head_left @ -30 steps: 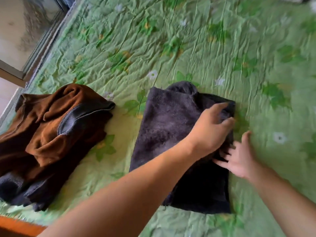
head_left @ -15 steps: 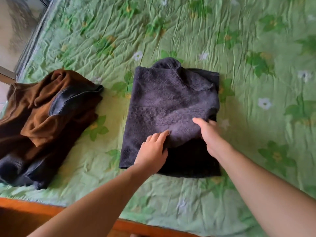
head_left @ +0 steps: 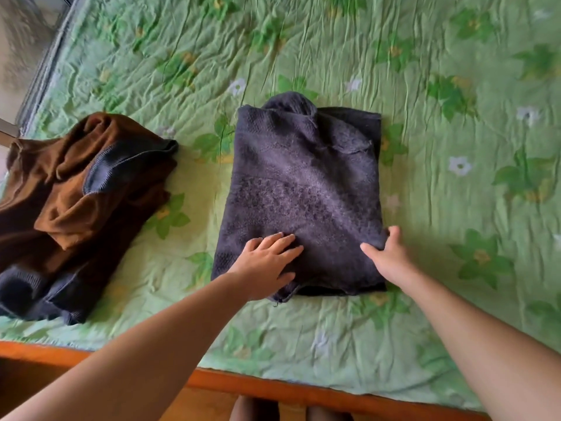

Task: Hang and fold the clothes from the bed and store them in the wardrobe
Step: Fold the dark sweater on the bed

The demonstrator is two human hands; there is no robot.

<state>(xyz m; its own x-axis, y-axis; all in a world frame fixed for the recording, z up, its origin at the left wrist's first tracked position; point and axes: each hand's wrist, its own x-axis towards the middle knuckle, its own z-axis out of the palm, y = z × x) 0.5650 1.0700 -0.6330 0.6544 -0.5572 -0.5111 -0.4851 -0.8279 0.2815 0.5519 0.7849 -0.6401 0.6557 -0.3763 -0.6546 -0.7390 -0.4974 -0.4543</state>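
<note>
Blurred floor (head_left: 18, 41) borders the wrinkled green sheet (head_left: 455, 147), with the wooden frame (head_left: 273, 387) nearest. A brown garment (head_left: 76, 192) lies crumpled at the left. On the folded dark sweater (head_left: 303, 177) at centre, the left hand (head_left: 267, 262) presses flat, and the right hand (head_left: 387, 256) seemingly pinches its right edge.

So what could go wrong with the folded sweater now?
1. The sweater is thick, and its near edge looks uneven. Lifting it from that end, where the left hand and right hand are, could let the fold slide open.
2. The brown clothes lie crumpled to the left and may crease more while they wait.
</note>
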